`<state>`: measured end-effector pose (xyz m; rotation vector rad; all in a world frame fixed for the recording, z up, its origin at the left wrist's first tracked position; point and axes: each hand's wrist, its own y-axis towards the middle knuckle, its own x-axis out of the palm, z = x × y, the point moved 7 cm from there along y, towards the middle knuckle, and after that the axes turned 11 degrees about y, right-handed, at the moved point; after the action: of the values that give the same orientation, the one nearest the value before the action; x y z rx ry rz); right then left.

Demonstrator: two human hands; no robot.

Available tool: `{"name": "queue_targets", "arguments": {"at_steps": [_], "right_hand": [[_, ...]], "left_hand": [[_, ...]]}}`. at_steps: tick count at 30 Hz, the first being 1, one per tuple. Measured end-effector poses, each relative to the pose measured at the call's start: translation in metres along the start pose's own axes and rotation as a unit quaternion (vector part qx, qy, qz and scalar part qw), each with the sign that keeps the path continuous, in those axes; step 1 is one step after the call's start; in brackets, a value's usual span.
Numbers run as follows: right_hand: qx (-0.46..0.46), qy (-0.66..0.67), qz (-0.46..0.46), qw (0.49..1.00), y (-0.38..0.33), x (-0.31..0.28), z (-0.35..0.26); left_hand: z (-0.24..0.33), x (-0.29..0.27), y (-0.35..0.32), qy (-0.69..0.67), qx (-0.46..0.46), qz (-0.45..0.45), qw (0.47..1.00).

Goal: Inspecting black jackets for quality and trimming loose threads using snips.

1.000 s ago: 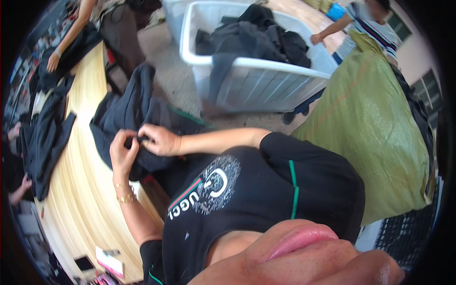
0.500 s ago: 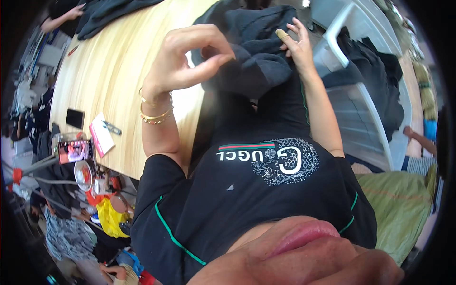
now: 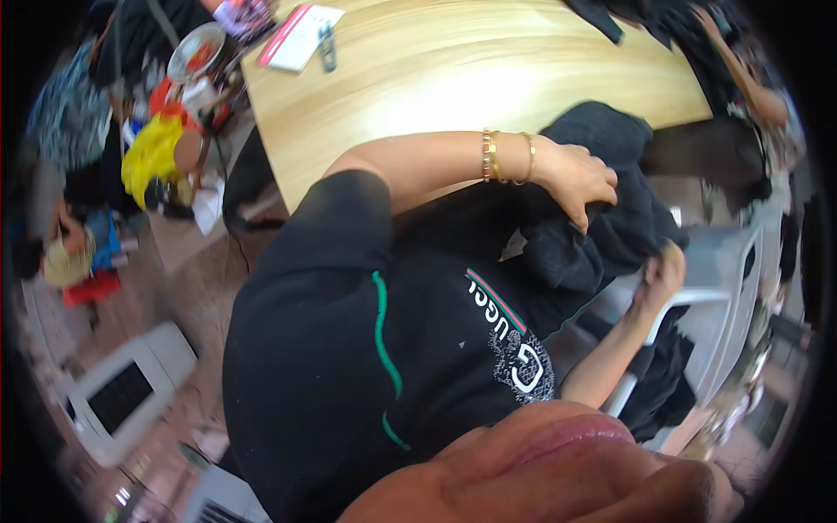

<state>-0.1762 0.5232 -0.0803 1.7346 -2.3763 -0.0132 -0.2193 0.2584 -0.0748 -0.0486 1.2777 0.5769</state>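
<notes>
A bunched dark garment [image 3: 602, 253] of thick cloth lies in front of my body, beside the table's near edge. My left hand [image 3: 575, 181], with gold bracelets at the wrist, rests over its upper side with the fingers bent into the cloth and the thumb lower down. At the garment's right lower edge, my right hand [image 3: 664, 275] has its fingers curled against the fabric; they are slightly blurred and partly turned away. Folds of the garment hide what lies beneath both hands.
The wooden table [image 3: 392, 96] carries a pink-and-white booklet [image 3: 301, 37] and a small dark tool [image 3: 328, 48]. A pale plastic bin [image 3: 711, 292] with dark cloth stands at right. Another person's arm [image 3: 754, 91] reaches in at far right. A yellow bag [image 3: 153, 157] is at left.
The view has swung round, shifting the table upward. My left hand has gone from a raised, curled pose onto the garment; my right fingers, spread before, are now curled at its edge.
</notes>
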Motion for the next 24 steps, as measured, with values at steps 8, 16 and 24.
{"name": "queue_targets", "arguments": {"at_steps": [8,16,24], "right_hand": [[-0.126,0.108,-0.058,0.984,0.027,-0.087,-0.184],[-0.202,-0.473,-0.266,0.815,0.016,0.073,0.015],[-0.189,-0.406,-0.252,0.858,0.027,0.057,0.018]], "left_hand": [[-0.011,0.001,0.006,-0.015,-0.027,-0.033,0.999],[0.000,-0.013,-0.010,-0.013,-0.025,0.053,0.998],[-0.062,-0.057,-0.154,-0.035,-0.195,0.177,0.964]]}}
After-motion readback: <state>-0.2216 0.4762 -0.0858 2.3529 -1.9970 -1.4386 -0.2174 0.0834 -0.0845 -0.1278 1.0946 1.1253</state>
